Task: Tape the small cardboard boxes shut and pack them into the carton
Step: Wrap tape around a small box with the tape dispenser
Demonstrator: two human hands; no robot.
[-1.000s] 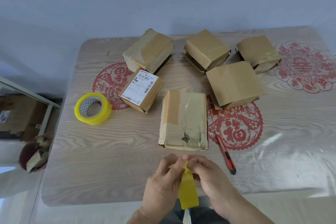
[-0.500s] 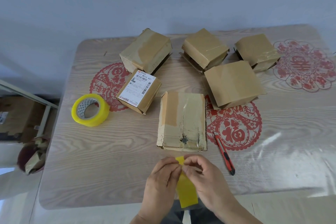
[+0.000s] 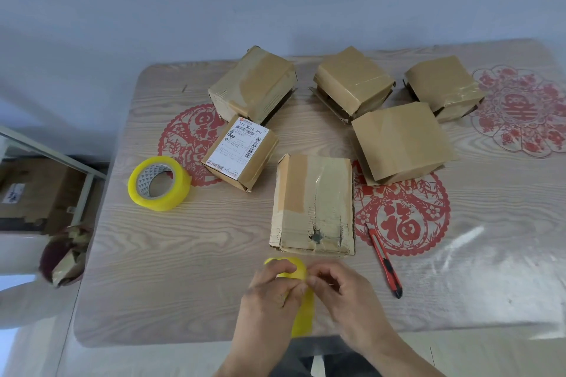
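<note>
**Barely underway: tape in hand, nothing packed**

Currently pinching a cut strip of yellow translucent tape between left hand and right hand, fingers of both curled onto its upper end, low over the near edge of the pale wood-grain table. Just beyond, touching neither hand: a worn, flattish brown cardboard box with old tape and a torn near edge, probably next for sealing. Five more small brown cardboard boxes behind it, several with flaps visibly gaping, so taping mostly left to do. No carton identifiable on the table; packing apparently not begun.

Left of the boxes, a yellow tape roll; right, a red utility knife.

Legible: "111 W010 A01" on the white shipping label of one box; smaller print unreadable. Red paper-cut showing "福".
</note>
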